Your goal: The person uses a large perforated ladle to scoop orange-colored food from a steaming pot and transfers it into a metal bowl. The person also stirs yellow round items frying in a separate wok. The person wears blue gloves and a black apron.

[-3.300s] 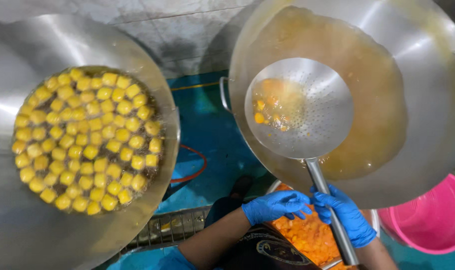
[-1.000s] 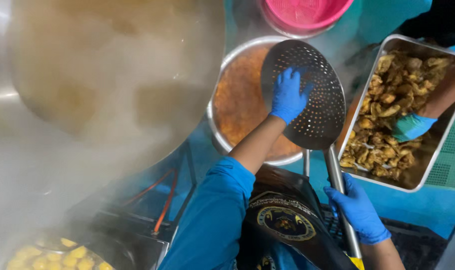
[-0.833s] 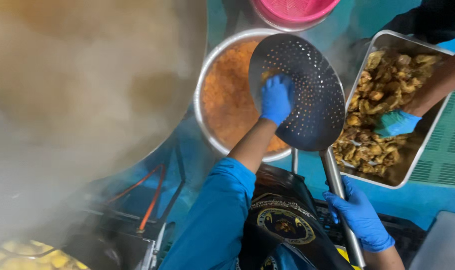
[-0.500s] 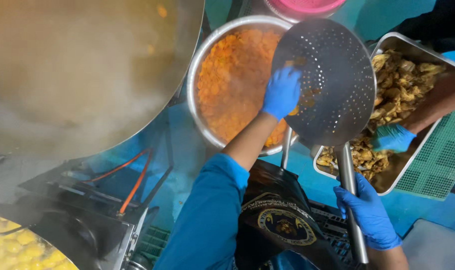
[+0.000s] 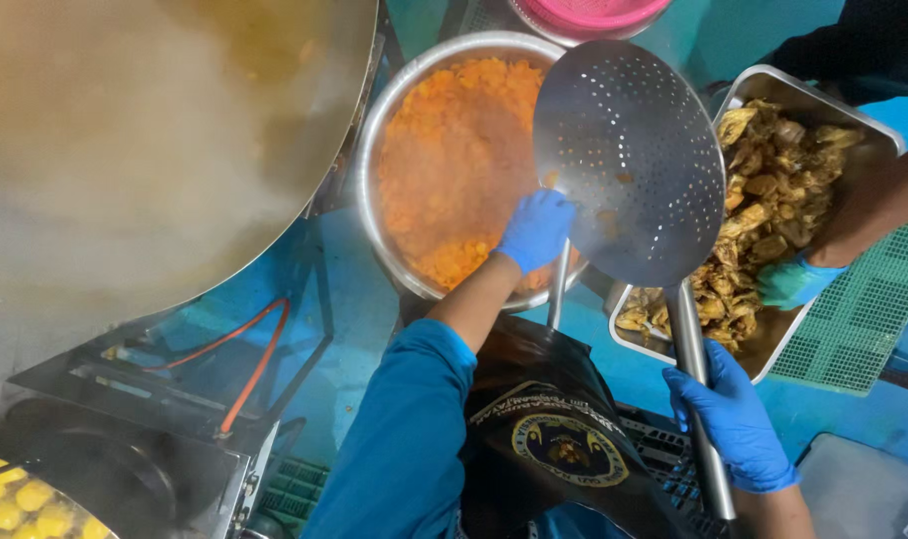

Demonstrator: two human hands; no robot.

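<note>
A teal floor (image 5: 364,299) carries a round metal bowl (image 5: 374,150) and a rectangular steel tray (image 5: 773,344).

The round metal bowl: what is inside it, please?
The round metal bowl holds orange fried pieces. The left hand and the perforated skimmer cover its right side, so the contents there cannot be seen.
</note>
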